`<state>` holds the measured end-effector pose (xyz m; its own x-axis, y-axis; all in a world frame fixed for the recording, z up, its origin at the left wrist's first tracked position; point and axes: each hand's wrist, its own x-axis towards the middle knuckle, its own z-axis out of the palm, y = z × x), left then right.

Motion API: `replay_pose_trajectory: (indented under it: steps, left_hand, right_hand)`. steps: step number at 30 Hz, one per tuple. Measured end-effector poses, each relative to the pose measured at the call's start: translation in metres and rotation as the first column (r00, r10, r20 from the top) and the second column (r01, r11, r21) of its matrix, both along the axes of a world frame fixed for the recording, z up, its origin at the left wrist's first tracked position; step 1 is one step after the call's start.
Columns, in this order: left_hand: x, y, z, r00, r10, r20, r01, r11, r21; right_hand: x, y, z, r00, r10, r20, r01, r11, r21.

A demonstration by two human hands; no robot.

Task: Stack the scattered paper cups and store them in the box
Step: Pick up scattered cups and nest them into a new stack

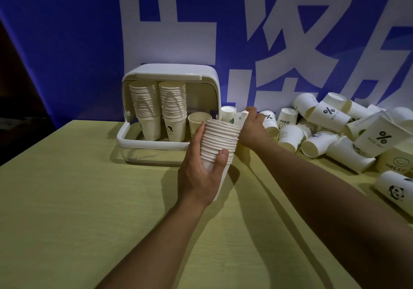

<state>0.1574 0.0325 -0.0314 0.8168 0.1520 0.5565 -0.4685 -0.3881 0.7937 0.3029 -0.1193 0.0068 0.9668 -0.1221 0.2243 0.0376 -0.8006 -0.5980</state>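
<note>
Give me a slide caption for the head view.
Left hand holds a cup stack while right hand takes another cup beside the box.

Matt white paper cups [290, 135], right of frame; a smooth, glossy white plastic box [169, 72] at centre; a matt, pale wood-grain table [78, 199]; a smooth printed backdrop [67, 43].

Single view, head-worn wide-angle camera. Vantage: above and behind the person's two forearms, looking forward and down across the pale yellow-green tabletop [67, 199]. Range: close; the left hand [201, 172], gripping a nested stack of white paper cups [220, 141], sits mid-frame. Beyond that grip: the white plastic storage box [169, 74]. Right of it: the right hand [252, 125]. Far field: a blue-and-white printed backdrop [67, 43]. No second view.
</note>
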Motion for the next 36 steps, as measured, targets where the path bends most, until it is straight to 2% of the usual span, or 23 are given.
replay_pose_trajectory:
  steps: [2, 4, 10, 13, 19, 23, 27, 31, 36]
  left_hand:
    - [0.001, 0.000, 0.000, 1.000, 0.005, 0.007, -0.005, 1.000, -0.001]
    - [0.001, 0.001, 0.000, 1.000, 0.009, 0.015, -0.008, 1.000, -0.007]
    - [-0.003, -0.002, 0.003, 0.998, -0.063, 0.020, 0.064, 0.997, -0.035]
    - [-0.005, -0.005, 0.003, 0.993, -0.114, 0.026, 0.115, 0.993, -0.034]
    - [-0.009, -0.010, 0.002, 0.989, -0.145, 0.029, 0.146, 0.989, -0.034]
    - [-0.011, -0.012, 0.001, 0.985, -0.167, 0.037, 0.168, 0.985, -0.030]
    - [-0.011, -0.014, -0.001, 0.980, -0.195, 0.034, 0.195, 0.981, -0.002]
    - [-0.011, -0.015, -0.002, 0.975, -0.215, 0.049, 0.216, 0.976, -0.002]
    - [-0.012, -0.015, -0.001, 0.975, -0.218, 0.048, 0.217, 0.976, 0.018]
  right_hand:
    - [-0.001, -0.001, 0.001, 0.996, 0.053, -0.066, -0.045, 0.991, 0.124]
    - [-0.008, -0.002, 0.003, 0.990, 0.109, -0.088, -0.094, 0.983, 0.160]
    - [-0.061, -0.019, 0.014, 0.980, 0.156, 0.126, -0.187, 0.935, 0.303]
    - [-0.091, -0.035, 0.014, 0.971, 0.114, 0.209, -0.190, 0.900, 0.392]
    - [-0.136, -0.063, -0.003, 0.964, -0.010, 0.267, -0.147, 0.814, 0.562]
    - [-0.149, -0.075, -0.011, 0.945, 0.003, 0.326, -0.204, 0.787, 0.583]
    - [-0.155, -0.074, -0.011, 0.926, 0.011, 0.376, -0.198, 0.865, 0.461]
    - [-0.158, -0.072, -0.010, 0.931, -0.004, 0.366, -0.210, 0.814, 0.542]
    - [-0.158, -0.073, -0.009, 0.942, -0.091, 0.324, -0.145, 0.759, 0.635]
